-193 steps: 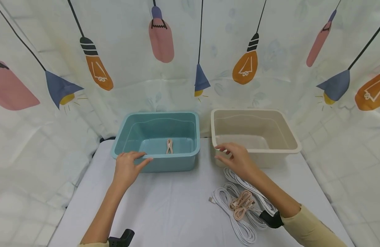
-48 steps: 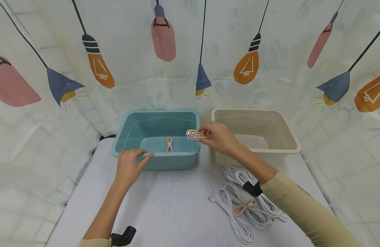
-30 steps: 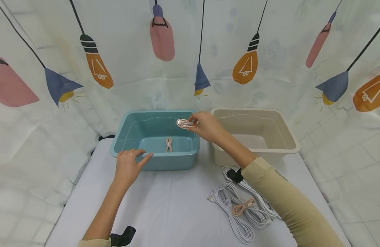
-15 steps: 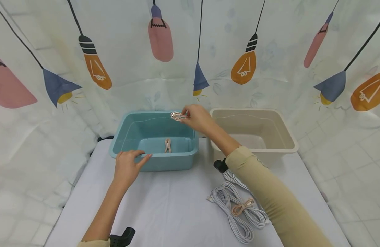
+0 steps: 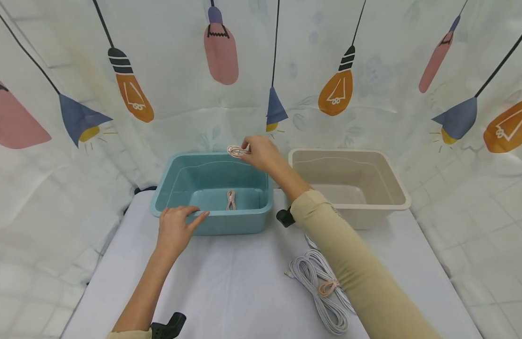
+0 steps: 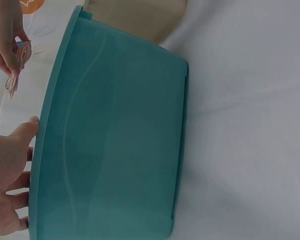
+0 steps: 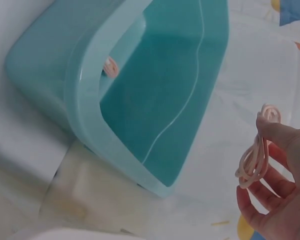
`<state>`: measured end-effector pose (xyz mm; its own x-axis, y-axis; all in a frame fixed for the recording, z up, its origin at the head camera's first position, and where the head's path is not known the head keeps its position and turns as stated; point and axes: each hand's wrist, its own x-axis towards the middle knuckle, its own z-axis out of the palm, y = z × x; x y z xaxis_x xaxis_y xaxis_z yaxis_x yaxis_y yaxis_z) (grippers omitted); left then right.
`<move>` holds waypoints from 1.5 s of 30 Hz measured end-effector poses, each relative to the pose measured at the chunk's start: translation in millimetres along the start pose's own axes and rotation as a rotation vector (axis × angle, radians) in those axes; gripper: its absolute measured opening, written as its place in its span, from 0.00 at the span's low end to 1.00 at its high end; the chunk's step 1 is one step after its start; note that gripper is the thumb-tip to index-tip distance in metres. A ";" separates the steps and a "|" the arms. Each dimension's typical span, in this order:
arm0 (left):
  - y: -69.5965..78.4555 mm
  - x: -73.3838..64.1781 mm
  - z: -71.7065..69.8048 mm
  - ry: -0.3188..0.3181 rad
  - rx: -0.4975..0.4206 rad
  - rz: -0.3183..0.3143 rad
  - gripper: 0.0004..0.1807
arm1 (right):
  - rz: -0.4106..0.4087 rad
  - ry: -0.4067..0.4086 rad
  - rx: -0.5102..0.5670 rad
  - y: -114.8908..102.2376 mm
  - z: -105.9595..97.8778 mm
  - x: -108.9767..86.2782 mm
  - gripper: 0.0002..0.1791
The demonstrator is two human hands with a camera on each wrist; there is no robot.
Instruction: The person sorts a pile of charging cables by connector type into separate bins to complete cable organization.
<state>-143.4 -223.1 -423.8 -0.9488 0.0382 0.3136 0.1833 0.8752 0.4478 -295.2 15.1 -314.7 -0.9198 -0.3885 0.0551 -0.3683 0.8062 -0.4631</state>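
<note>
I see right hand (image 5: 261, 153) pinching a coiled pink cable (image 5: 236, 150) above the far rim of the teal tub (image 5: 214, 223) | left hand (image 5: 176, 228), fingers relaxed, rests on its near rim | table (image 5: 227, 287) front bare, white cables (image 5: 318, 287) near right edge | lamp-print curtain (image 5: 167, 70) behind | another pink cable (image 5: 231, 199) in teal tub, beige tub (image 5: 388, 207) alongside.

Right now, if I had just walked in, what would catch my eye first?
Probably the right hand, raised over the far rim of the teal bin and pinching a small coiled pink cable. The left hand rests on that bin's near rim, and white cables lie heaped on the table before the beige bin.
</note>
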 end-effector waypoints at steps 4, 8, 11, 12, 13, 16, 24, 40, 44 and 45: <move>0.4 -0.1 -0.1 0.002 0.003 0.000 0.20 | -0.004 0.015 0.025 -1.0 1.7 3.6 0.17; 0.6 -0.4 -0.5 0.002 0.002 0.004 0.20 | -0.001 0.054 0.055 1.4 3.7 5.4 0.18; 0.9 -0.6 -0.8 0.003 0.000 0.004 0.20 | -0.006 0.083 0.065 4.5 5.8 5.0 0.22; 1.1 -0.8 -1.0 0.004 0.001 0.004 0.20 | -0.010 0.087 0.068 5.7 6.7 4.4 0.23; 1.1 -0.9 -1.0 0.005 0.002 0.003 0.20 | -0.018 0.092 0.071 6.9 7.7 3.8 0.25; 1.5 -1.5 -1.1 0.004 0.006 0.000 0.20 | -0.036 0.097 0.066 10.6 10.3 0.7 0.27; 2.3 -1.3 -2.0 -0.006 0.012 0.003 0.20 | -0.085 0.131 0.085 18.5 8.9 -19.1 0.25; 1.1 -1.0 -0.5 -0.009 0.018 0.003 0.20 | -0.151 0.156 0.144 34.6 2.6 -69.0 0.24; 1.4 -1.4 -1.7 -0.016 0.018 -0.003 0.20 | -0.156 0.153 0.174 36.1 1.0 -82.9 0.23; 1.4 -1.5 -1.8 -0.016 0.019 -0.003 0.20 | -0.159 0.158 0.182 36.7 0.9 -86.4 0.23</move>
<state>-141.2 -222.8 -422.1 -0.9534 0.0435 0.2985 0.1757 0.8844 0.4324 -229.1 77.9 -337.3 -0.8675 -0.4177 0.2702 -0.4922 0.6419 -0.5880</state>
